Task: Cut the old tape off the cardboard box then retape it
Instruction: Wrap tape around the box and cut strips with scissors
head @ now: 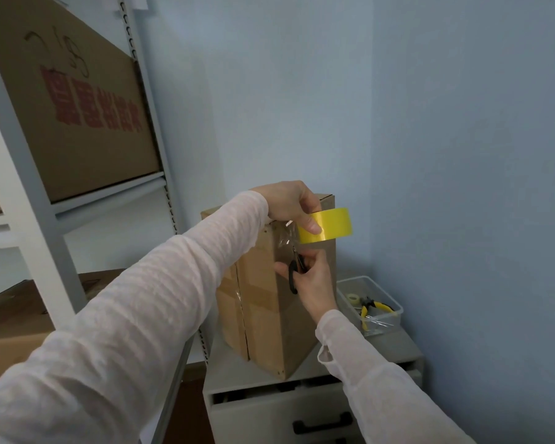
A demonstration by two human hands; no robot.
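Yellow tape roll (332, 224) at the upper right corner of the cardboard box (260, 302). We note the left hand (289, 203) curled over the roll from above, thumb pressed on its outer face and fingers hidden behind it. A short stretch of clear, crinkled tape (285, 233) runs from the roll to the box's near face, just under the top edge.

The box stands on end on a grey drawer cabinet (401, 357), one vertical corner turned toward us. Its left face shows a centre seam with strips of older tape across it, partly lifted.

The right hand (316, 283) is below the roll, against the box's right face. Its fingers are closed round the black handles of the scissors (293, 274), whose blades point up toward the clear tape. We cannot tell whether the blades are parted or whether they touch the tape.

Right of the box, on the same cabinet, sits a clear plastic bin (394, 304). In it we see yellow-handled pliers (374, 307) and a small pale tape roll (353, 297).

At left stands a grey metal shelf rack (42, 216). It holds a large carton (77, 116) with red print and a handwritten number.
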